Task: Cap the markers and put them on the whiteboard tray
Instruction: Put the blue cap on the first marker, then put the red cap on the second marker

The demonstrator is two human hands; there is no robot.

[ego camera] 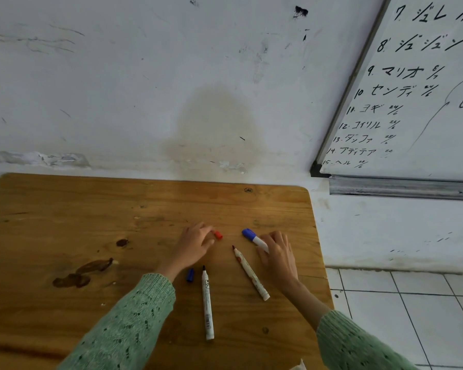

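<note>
On the wooden table point(91, 209) my left hand point(194, 245) rests with its fingertips on a small red cap point(218, 235). My right hand point(277, 253) lies over the white barrel of a marker with a blue cap point(251, 235); whether it grips it is unclear. Between the hands lies an uncapped marker with a red tip point(250, 273). Nearer to me lies an uncapped marker with a black tip point(207, 303), and a loose blue cap point(190, 275) sits just left of it. The metal whiteboard tray point(401, 188) is up at the right.
A whiteboard point(412, 89) with black writing hangs on the wall at the right, above the tray. The table has dark stains point(80, 273) at the left. White floor tiles point(412, 303) show past the table's right edge. The scuffed white wall stands behind the table.
</note>
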